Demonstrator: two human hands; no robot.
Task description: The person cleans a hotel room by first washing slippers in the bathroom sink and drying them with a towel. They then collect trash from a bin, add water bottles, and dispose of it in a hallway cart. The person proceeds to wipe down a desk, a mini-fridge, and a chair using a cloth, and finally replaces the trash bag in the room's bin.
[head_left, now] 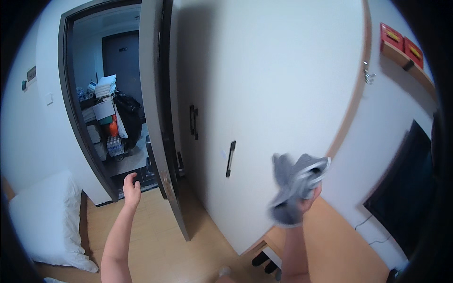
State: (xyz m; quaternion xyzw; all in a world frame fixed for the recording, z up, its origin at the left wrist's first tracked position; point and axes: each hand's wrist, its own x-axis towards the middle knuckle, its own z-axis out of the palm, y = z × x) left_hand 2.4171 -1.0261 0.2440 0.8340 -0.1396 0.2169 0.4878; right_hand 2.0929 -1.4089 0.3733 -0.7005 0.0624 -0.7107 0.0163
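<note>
My right hand (311, 200) is raised in front of the white wardrobe, closed around grey cloth slippers (302, 181) with pale edging. Motion blurs the slippers, and they hide most of my fingers. My left hand (132, 187) is stretched forward near the doorway, with nothing in it; its fingers are slightly bent and apart from the thumb. Between my hands stands the open door (163, 118), which neither hand touches.
White wardrobe doors (278, 85) with black handles fill the middle. A wooden desk (339, 240) and a dark screen (401, 188) are on the right. Left lies a white pillow (45, 219). Past the doorway stands a loaded cart (106, 111). Dark footwear (264, 262) sits low beside the desk.
</note>
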